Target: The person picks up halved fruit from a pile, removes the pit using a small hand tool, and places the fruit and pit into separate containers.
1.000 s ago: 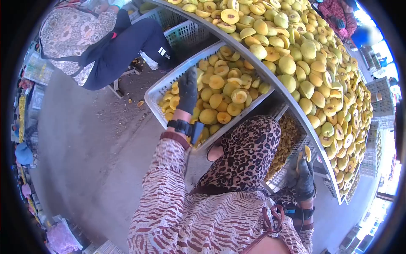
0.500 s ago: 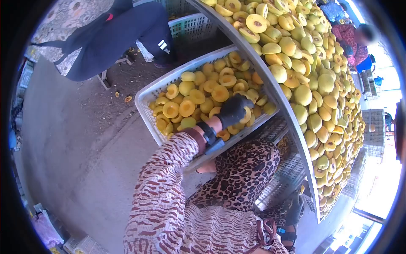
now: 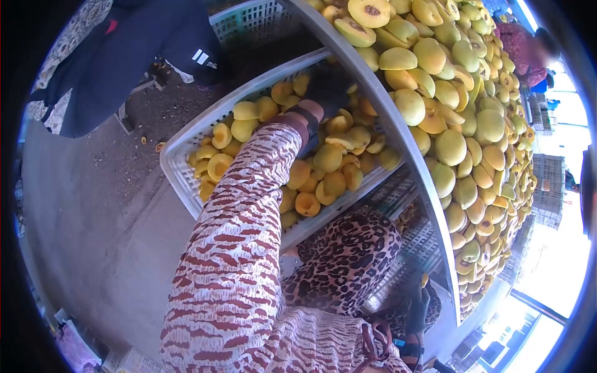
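My left hand [image 3: 329,88], in a dark glove, reaches over the far part of a white crate [image 3: 178,148] of halved yellow fruit [image 3: 245,110]. Its fingers blur into shadow, and anything held there is hidden. Low on the right, beside the patterned trouser leg, is my right hand [image 3: 416,308], also dark-gloved. Its fingers are together, with a small yellowish bit at their tips that is too small to name.
A metal-rimmed table [image 3: 429,202] heaped with halved fruit [image 3: 451,146] rises on the right. A person in dark clothes [image 3: 140,62] bends at upper left. Another person [image 3: 521,53] is at upper right. Crates [image 3: 255,22] stand behind and below the table.
My left hand has moved away from me, toward the crate's far edge, and its forearm now covers more fruit. The whole view has shifted slightly, the crate appearing further left.
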Demonstrator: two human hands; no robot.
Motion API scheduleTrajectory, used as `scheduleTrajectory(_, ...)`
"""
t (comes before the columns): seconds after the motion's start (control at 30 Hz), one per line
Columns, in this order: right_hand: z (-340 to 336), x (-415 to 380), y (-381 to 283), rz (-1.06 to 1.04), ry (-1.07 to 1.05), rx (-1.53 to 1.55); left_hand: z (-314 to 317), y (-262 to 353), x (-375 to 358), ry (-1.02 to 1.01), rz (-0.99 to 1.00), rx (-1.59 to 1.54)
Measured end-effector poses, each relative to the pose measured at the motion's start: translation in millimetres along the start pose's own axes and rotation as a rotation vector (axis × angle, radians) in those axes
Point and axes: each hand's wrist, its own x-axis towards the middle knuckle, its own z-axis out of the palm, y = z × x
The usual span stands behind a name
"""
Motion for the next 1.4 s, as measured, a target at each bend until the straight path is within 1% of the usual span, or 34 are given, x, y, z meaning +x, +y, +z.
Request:
scheduleTrajectory(0.07, 17.6, -0.9, -12.8, 0.044, -0.001, 0.091, 6.8, -5.0, -1.7, 0.124, 0.026, 0.087)
scheduleTrajectory(0.1, 17.1, 2.0, -6.9, 0.048, -0.004, 0.102, 0.0, -2.4, -2.3, 0.12, 0.033, 0.097)
scheduleTrajectory(0.17, 15.1, 12.9, 8.9, 0.024, 0.047, 0.018, -24.8, 19.1, -3.9, -0.078, -0.005, -0.201)
scheduleTrajectory(0.23, 22.9, 10.1, 1.1, 0.048, 0.021, 0.068, -43.5, 78.8, -44.3, -0.041, 0.205, -0.317)
scheduleTrajectory(0.27, 26.7, 11.8, -2.3, 0.065, -0.012, 0.096, -35.7, 102.3, -68.3, 0.292, 0.445, -0.281)
scheduleTrajectory(0.3, 32.4, 13.4, 1.1, 0.088, 0.047, 0.101, -25.3, 114.8, -80.1, 0.626, 0.684, -0.234)
scheduleTrajectory(0.33, 35.4, 15.8, 1.1, 0.091, 0.037, 0.108, -16.0, 115.3, -74.4, 0.618, 0.685, -0.223)
scheduleTrajectory(0.4, 34.1, 15.5, -2.7, 0.098, 0.003, 0.004, 7.1, 110.8, -54.2, 0.184, 0.43, -0.324)
scheduleTrajectory(0.43, 32.0, 14.5, -2.6, 0.113, 0.015, 0.006, 17.5, 98.3, -39.6, 0.054, 0.375, -0.347)
scheduleTrajectory(0.47, 30.1, 15.1, -3.5, 0.08, 0.016, 0.015, 11.1, 97.3, -40.3, 0.043, 0.388, -0.36)
scheduleTrajectory(0.53, 23.9, 2.5, 3.8, 0.069, 0.02, 0.046, -16.2, 96.2, -47.1, -0.124, 0.379, -0.31)
scheduleTrajectory(0.57, 20.6, 4.3, 5.3, 0.048, 0.005, 0.04, -11.2, 103.4, -57.8, 0.092, 0.397, -0.199)
scheduleTrajectory(0.6, 19.1, 9.9, 5.4, 0.017, -0.013, 0.03, -1.5, 105.5, -69.7, 0.096, 0.411, -0.182)
scheduleTrajectory(0.63, 24.4, 9.9, 15.3, 0.063, 0.087, 0.144, 8.7, 103.0, -81.6, 0.181, 0.44, -0.105)
scheduleTrajectory(0.67, 28.9, 12.2, 16.1, 0.058, 0.08, 0.167, 10.8, 98.5, -87.3, 0.26, 0.466, -0.026)
scheduleTrajectory(0.7, 31.7, 13.0, 15.5, 0.071, 0.013, 0.244, 6.1, 95.7, -78.9, 0.137, 0.488, 0.007)
scheduleTrajectory(0.73, 33.0, 10.9, 15.1, 0.086, -0.053, 0.314, 3.4, 96.3, -72.8, 0.134, 0.487, 0.023)
scheduleTrajectory(0.77, 37.1, 14.0, 12.6, 0.036, -0.077, 0.253, 0.1, 100.1, -61.0, -0.086, 0.392, 0.015)
scheduleTrajectory(0.8, 38.8, 20.5, 10.5, 0.013, -0.067, 0.272, -5.1, 103.4, -42.1, -0.293, 0.305, 0.009)
scheduleTrajectory(0.83, 35.0, 22.6, 10.8, -0.33, -0.022, -0.118, -11.0, 103.6, -26.8, -0.282, 0.327, 0.011)
scheduleTrajectory(0.87, 31.3, 21.1, 13.2, -0.646, 0.019, -0.522, -15.7, 97.0, -18.1, -0.396, 0.268, -0.124)
scheduleTrajectory(0.9, 32.1, 13.8, 4.0, -0.306, -0.005, -0.18, -20.9, 86.1, -18.4, -0.517, 0.189, -0.26)
scheduleTrajectory(0.93, 26.2, 12.3, 11.9, -0.295, -0.018, -0.184, -28.2, 76.7, -27.8, -0.636, 0.096, -0.395)
scheduleTrajectory(1.0, 14.7, 16.6, 32.3, -0.057, -0.05, 0.09, -40.9, 70.7, -89.3, -0.041, 0.354, 0.144)
scheduleTrajectory(1.03, 11.8, 21.2, 44.5, -0.06, -0.059, 0.089, -26.5, 68.3, -126.0, -0.065, 0.266, 0.179)
scheduleTrajectory(1.1, 12.3, 28.1, 67.3, -0.166, 0.003, -0.031, -13.7, 58.4, -141.0, -0.051, 0.246, 0.206)
scheduleTrajectory(1.13, 16.8, 21.9, 58.6, -0.156, 0.001, -0.027, -12.6, 59.9, -149.2, -0.054, 0.222, 0.216)
scheduleTrajectory(1.17, 21.6, 13.8, 37.5, -0.101, -0.055, 0.013, -16.3, 66.1, -139.2, -0.012, 0.171, 0.198)
scheduleTrajectory(1.2, 29.1, 17.7, 22.8, -0.07, -0.103, 0.072, -21.8, 71.5, -117.5, -0.003, 0.173, 0.211)
scheduleTrajectory(1.23, 32.9, 26.7, 32.6, -0.48, -0.073, -0.218, -26.5, 79.5, -98.3, -0.104, 0.11, 0.177)
scheduleTrajectory(1.27, 35.9, 26.2, 31.1, -0.479, -0.066, -0.201, -27.5, 85.5, -87.0, -0.21, 0.049, 0.141)
scheduleTrajectory(1.3, 38.8, 27.6, 25.2, -0.381, -0.081, -0.133, -22.7, 87.6, -78.7, -0.225, 0.047, 0.214)
scheduleTrajectory(1.33, 35.7, 23.9, 25.9, -0.275, -0.097, -0.071, -11.2, 91.2, -87.6, -0.23, 0.065, 0.215)
scheduleTrajectory(1.4, 33.3, 26.8, 62.5, -0.277, -0.083, -0.09, -1.8, 93.3, -115.8, -0.002, 0.143, 0.18)
